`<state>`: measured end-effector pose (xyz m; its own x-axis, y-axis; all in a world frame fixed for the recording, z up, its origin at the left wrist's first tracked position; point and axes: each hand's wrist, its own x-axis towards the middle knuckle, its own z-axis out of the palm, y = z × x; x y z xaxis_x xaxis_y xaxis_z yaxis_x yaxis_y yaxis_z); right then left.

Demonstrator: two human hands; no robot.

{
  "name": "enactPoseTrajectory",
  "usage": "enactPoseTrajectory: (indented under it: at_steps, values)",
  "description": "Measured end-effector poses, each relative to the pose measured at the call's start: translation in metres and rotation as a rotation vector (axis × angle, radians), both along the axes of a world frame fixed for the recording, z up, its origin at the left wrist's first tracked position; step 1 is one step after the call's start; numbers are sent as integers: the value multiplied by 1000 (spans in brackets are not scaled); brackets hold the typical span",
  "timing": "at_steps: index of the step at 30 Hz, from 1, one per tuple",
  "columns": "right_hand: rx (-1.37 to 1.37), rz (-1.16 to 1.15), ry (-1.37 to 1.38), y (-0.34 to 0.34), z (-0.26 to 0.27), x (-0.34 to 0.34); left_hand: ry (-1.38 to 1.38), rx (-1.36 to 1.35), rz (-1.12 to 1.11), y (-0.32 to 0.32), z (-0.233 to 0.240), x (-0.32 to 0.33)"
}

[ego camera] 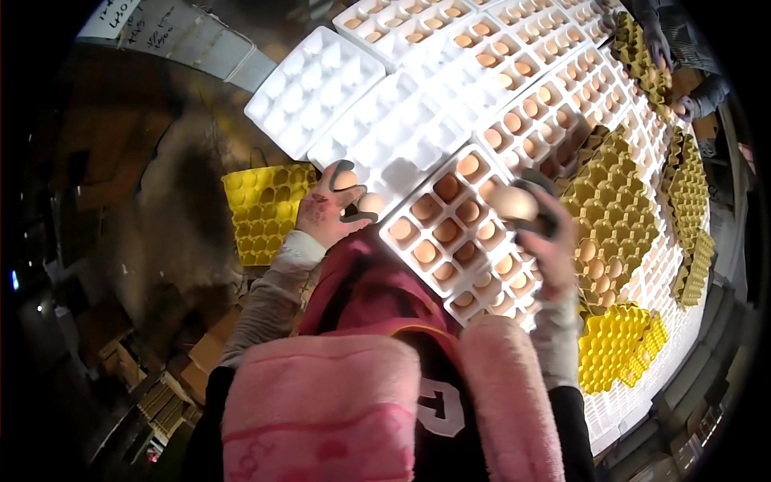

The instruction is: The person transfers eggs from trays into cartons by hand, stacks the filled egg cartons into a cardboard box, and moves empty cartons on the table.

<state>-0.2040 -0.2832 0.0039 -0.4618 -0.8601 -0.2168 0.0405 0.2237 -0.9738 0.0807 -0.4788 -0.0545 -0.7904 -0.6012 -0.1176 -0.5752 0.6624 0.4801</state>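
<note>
My left hand (333, 208), in a worn glove with dark fingertips, holds brown eggs (370, 203) at the lower left corner of a white foam egg tray (361, 158) whose cups hold no eggs. My right hand (545, 226) is over the right side of another white foam tray (435, 197), with a pale brown egg (514, 203) between its thumb and fingers; the hand is blurred. Many cups of that tray hold brown eggs (446, 230). Whether more eggs lie in the right palm is hidden.
Foam trays with eggs (512, 122) extend up and right. Pulp egg flats (614, 211) and yellow flats (611, 346) lie on them at right; another yellow flat (265, 214) is left of my left hand. A co-worker's hands (683, 108) touch a flat at upper right.
</note>
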Motion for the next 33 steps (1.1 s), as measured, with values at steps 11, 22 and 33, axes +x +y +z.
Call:
enactPoseTrajectory:
  at_steps: [11,22,33]
  values:
    - [-40,54,883,-137,-63,26,399,219,-32,-39,-32,-49]
    - [85,-362,931,77,30,-40,598,104,-301,28,1,-181]
    - [-324,-747,-159,247,37,-89,391,-8,-999,183,34,-315]
